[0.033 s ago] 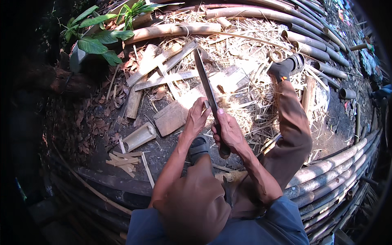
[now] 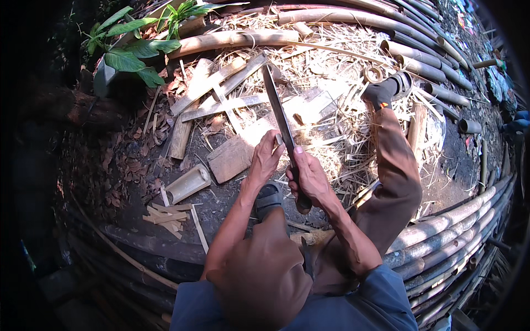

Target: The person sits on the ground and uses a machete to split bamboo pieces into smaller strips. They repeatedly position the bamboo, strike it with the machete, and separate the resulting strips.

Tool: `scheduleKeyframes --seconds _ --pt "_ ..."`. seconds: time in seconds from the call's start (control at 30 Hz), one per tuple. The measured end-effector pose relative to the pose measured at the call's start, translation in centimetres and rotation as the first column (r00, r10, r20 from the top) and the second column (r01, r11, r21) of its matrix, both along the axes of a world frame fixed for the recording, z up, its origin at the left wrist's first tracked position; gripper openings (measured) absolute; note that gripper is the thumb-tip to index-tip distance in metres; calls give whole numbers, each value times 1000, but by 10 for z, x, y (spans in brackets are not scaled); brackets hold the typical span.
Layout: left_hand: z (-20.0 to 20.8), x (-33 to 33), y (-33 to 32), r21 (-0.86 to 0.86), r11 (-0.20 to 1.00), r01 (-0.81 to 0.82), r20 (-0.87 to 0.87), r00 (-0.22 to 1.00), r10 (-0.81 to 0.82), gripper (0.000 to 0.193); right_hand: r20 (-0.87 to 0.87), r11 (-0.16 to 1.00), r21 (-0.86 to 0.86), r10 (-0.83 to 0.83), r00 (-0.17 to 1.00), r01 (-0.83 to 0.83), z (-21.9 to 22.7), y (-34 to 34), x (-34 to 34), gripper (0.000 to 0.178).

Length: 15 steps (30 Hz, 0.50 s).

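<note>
My right hand (image 2: 310, 177) is wrapped round the dark handle of a machete (image 2: 276, 101), whose long blade points away and slightly left. Beside the blade, my left hand (image 2: 268, 155) pinches a small pale piece of bamboo (image 2: 279, 139), seen almost end-on, most of it hidden by the fingers. The piece is close to the blade; whether they touch I cannot tell. Below the blade lies a wooden block (image 2: 229, 160) on the ground. A halved bamboo section (image 2: 189, 184) rests to the left of my forearm, with a small heap of split bamboo strips (image 2: 168, 217) nearer to me.
Split bamboo slats (image 2: 212, 85) lie crossed beyond the block. Pale shavings (image 2: 342, 60) cover the ground ahead. Bamboo poles (image 2: 419, 69) are stacked at the far right, and more poles (image 2: 441, 234) lie near right. A leafy plant (image 2: 127, 58) stands far left. My right leg (image 2: 395, 165) stretches forward.
</note>
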<state>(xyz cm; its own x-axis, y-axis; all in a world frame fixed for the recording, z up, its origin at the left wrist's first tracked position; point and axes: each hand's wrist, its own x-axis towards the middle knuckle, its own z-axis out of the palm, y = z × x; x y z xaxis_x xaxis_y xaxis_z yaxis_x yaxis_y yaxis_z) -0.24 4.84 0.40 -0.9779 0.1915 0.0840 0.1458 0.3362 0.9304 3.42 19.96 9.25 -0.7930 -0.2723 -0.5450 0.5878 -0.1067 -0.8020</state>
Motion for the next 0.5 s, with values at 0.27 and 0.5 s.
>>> scheduleKeyframes --seconds 0.27,0.5 --pt "-6 -4 -1 4 1000 -2 16 1000 1 21 73 998 -60 -27 997 32 -6 -1 1 48" --pt "-6 -9 -1 33 999 -20 30 999 19 22 8 999 -40 5 1000 -4 -8 -3 -6 46"
